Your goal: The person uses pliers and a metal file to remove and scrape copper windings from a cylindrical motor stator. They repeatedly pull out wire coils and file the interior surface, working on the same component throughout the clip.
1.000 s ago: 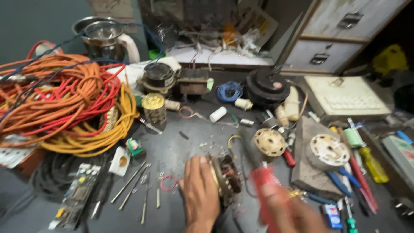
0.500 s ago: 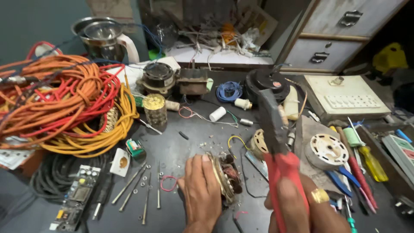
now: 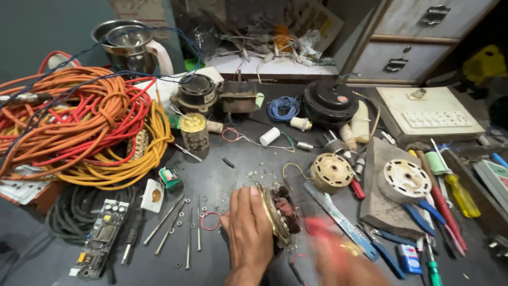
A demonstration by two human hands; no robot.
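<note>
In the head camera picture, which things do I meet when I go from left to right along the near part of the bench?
Green circuit board → long bolts → left hand → motor stator with copper winding → blurred right hand → grey block → yellow-handled screwdriver.

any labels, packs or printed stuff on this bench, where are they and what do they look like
Round red sticker: on the black motor housing at the back.
Small blue pack: front right among the screwdrivers, rectangular, with a white patch.
Green-and-white reel: beside the yellow cable coil, small, printed wrapper.
Printed papers: left edge under the cables, white.
</note>
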